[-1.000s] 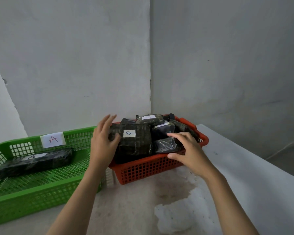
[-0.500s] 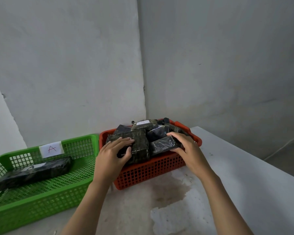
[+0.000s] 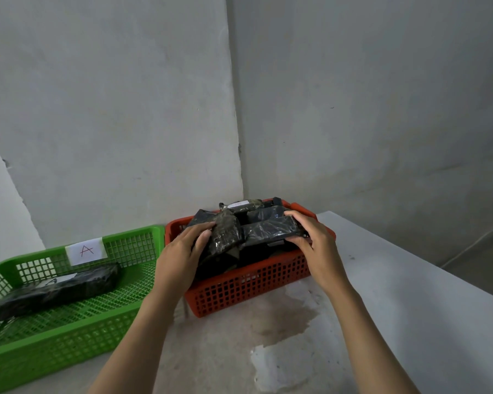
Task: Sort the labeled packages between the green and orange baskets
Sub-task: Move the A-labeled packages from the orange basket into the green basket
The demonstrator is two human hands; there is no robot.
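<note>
Clutching one dark package in the left hand grip and another in the right hand grip, both atop the heaped orange basket on the bench; green basket holds one package: sorting barely begun.

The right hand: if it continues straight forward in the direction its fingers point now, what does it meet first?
Probably the glossy black package that the right hand already grips in the orange basket; beyond lie more packages, though depth is unclear.
</note>
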